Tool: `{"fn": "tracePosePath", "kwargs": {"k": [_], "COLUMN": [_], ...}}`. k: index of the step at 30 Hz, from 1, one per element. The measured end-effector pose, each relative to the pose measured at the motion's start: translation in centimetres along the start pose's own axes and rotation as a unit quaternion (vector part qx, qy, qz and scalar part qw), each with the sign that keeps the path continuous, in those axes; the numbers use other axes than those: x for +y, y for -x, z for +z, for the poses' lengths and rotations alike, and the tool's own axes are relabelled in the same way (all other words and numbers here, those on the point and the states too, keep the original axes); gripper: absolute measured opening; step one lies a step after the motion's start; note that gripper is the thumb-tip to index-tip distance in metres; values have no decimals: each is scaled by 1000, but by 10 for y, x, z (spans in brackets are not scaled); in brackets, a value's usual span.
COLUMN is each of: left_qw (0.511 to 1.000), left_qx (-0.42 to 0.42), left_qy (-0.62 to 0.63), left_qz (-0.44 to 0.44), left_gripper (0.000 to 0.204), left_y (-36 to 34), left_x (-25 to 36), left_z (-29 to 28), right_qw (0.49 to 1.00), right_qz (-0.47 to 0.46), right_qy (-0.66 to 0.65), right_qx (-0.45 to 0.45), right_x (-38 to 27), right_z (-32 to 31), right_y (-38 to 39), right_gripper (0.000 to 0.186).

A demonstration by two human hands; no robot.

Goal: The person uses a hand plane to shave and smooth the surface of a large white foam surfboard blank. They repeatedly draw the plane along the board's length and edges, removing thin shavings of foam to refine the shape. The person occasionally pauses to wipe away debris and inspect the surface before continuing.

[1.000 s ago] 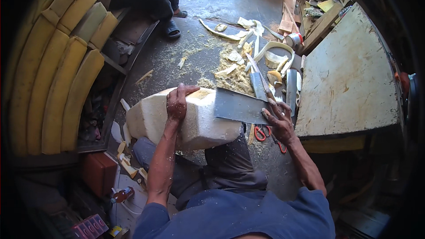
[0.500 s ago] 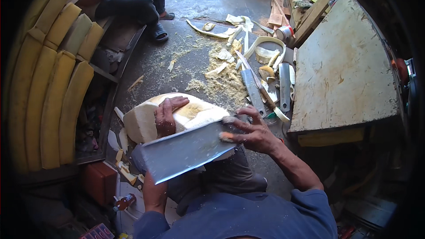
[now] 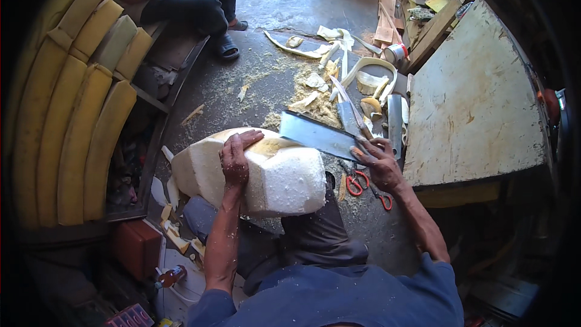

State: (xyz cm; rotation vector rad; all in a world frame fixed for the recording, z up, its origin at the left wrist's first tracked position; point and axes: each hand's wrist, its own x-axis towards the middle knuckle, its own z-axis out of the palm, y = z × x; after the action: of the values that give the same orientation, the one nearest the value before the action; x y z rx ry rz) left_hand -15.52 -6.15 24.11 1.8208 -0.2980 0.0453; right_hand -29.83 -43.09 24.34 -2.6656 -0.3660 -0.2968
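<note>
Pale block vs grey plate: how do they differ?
Shape: the pale block is thick and many-sided; the grey plate is thin, flat and straight-edged.
Surface: the pale block is matte, with white crumbs on its near face; the grey plate has a sheen.
Handling: the left hand lies over the pale block; the right hand holds the grey plate by one end.
Shared: each has a hand on it.

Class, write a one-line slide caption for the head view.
The left hand rests on a pale faceted block while the right hand holds a flat metal strip.
</note>
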Motion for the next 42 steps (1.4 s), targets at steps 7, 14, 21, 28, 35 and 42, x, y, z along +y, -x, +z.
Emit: {"fn": "tracePosePath", "kwargs": {"k": [7, 14, 21, 28, 35, 42], "left_qw": [995, 992, 1000, 997, 991, 996], "left_qx": [2, 40, 19, 70, 76, 54], "left_qy": [-63, -117, -12, -9, 27, -23], "left_qz": [79, 23, -12, -20, -110, -64], "left_gripper": [61, 47, 60, 52, 56, 55], "left_y": [9, 28, 6, -2, 7, -6], "left_x": [-5, 29, -8, -10, -4, 4], "left_z": [-9, -2, -22, -11, -11, -9], "right_qw": [993, 961, 978, 977, 995, 993], "right_qz": [-32, -217, -121, -6, -91, -104], "right_qy": [-112, -141, -164, -194, -37, 45], "right_qx": [-36, -97, -52, -93, -5, 18], "right_x": [-9, -92, -48, -1, -100, -115], "right_z": [20, -8, -15, 9, 17, 6], "right_y": [9, -76, -83, -24, -23, -34], "right_gripper": [55, 69, 73, 64, 55, 57]}}
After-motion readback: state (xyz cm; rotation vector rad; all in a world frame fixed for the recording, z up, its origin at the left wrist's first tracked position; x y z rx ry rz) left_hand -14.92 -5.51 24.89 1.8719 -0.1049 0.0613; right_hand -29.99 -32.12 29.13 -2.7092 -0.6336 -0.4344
